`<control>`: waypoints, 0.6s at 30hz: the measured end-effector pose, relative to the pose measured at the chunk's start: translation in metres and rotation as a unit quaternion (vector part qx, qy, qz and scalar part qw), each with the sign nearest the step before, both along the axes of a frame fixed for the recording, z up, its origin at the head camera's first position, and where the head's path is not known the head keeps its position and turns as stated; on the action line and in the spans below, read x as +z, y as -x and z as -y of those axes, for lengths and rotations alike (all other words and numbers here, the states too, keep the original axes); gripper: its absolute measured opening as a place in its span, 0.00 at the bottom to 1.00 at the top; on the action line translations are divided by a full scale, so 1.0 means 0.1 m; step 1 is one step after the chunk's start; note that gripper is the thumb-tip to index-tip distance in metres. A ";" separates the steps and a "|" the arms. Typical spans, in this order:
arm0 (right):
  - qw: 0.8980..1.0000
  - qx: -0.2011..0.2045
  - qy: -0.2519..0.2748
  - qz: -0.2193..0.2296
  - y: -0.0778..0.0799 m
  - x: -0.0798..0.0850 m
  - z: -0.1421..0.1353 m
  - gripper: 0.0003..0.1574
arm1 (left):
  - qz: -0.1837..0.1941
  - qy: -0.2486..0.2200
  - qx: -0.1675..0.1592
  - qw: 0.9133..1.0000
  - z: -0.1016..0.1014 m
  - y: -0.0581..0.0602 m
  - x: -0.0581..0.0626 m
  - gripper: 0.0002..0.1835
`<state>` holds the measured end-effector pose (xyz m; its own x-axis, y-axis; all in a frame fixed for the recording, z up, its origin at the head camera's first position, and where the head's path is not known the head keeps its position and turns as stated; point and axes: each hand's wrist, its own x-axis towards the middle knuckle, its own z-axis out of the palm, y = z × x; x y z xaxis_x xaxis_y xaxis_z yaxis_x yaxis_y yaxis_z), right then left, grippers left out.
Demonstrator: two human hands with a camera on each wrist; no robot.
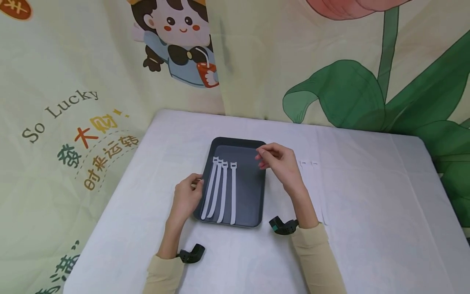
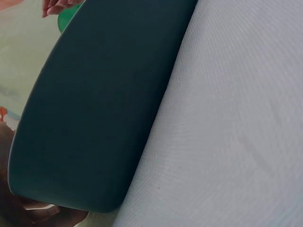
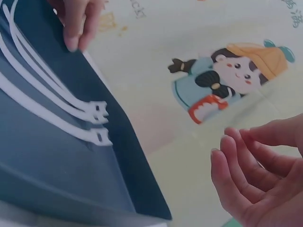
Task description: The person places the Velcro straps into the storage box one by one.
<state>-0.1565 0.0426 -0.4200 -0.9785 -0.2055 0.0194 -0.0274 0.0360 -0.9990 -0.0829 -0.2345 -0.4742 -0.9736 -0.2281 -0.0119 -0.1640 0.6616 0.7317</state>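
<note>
A dark grey rectangular tray lies on the table with several white cable straps inside, side by side on its left half. Each strap has a wider slotted head at the far end. My left hand holds the tray's left rim between thumb and fingers; in the left wrist view the tray's outer wall hides most of that hand. Over the tray's far right corner hovers my right hand, its fingers loosely bent and the thumb close to the index fingertip, with nothing visible between them.
More white straps lie on the white tablecloth to the right of my right wrist, hard to see against it. A printed curtain hangs behind the table. Each wrist carries a black camera.
</note>
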 end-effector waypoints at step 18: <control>0.983 -0.164 -0.076 0.013 0.22 -0.13 -0.74 0.20 | 0.005 -0.004 0.000 1.000 0.00 0.02 -0.02 0.15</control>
